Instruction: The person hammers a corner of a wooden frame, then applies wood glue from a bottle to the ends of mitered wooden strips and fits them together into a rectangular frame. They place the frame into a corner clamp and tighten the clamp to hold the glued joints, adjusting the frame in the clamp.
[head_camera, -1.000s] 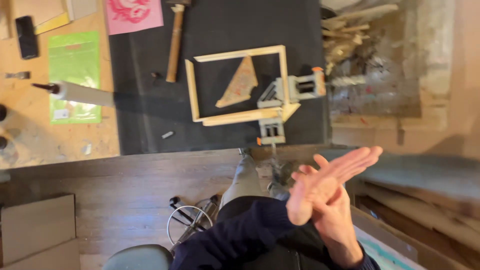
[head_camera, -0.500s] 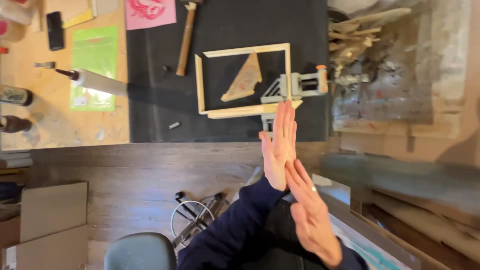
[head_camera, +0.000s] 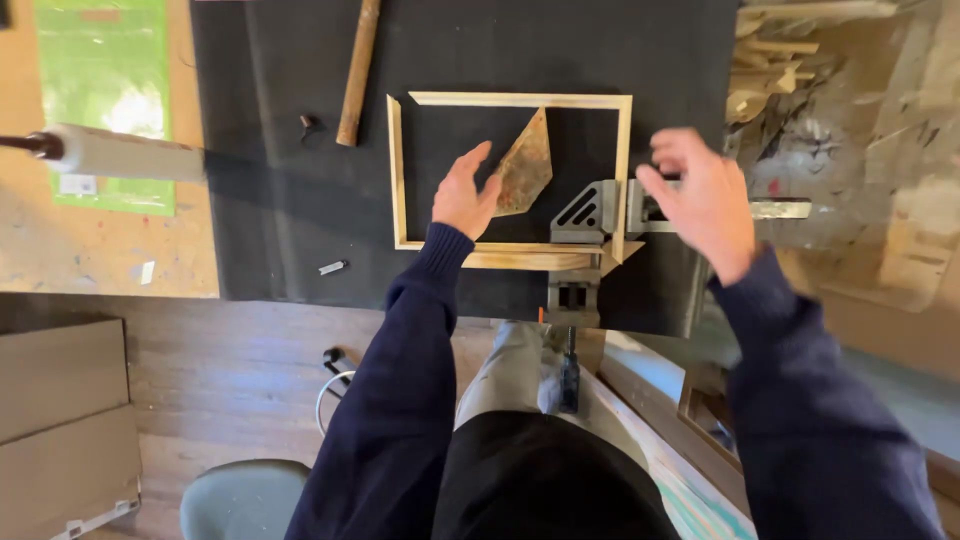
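Observation:
A light wooden frame (head_camera: 400, 170) lies on a black mat (head_camera: 270, 150), its lower right corner held in a grey metal corner clamp (head_camera: 588, 212). Inside the frame rests a brownish angular piece (head_camera: 527, 165). My left hand (head_camera: 462, 195) hovers over the frame's inside, fingers apart, right beside that piece and holding nothing. My right hand (head_camera: 700, 195) is open above the clamp's right side, near its metal bar (head_camera: 785, 208), fingers spread and slightly blurred.
A wooden hammer handle (head_camera: 357, 72) lies on the mat above the frame's left. A white roll (head_camera: 125, 152) and a green sheet (head_camera: 100, 90) sit on the left bench. Wood scraps (head_camera: 770, 60) pile at right. Cardboard (head_camera: 60, 410) and a stool (head_camera: 240, 498) stand below.
Both hands were pressed together near my lap; now they have separated and reached forward over the frame and clamp. The view has moved closer to the bench.

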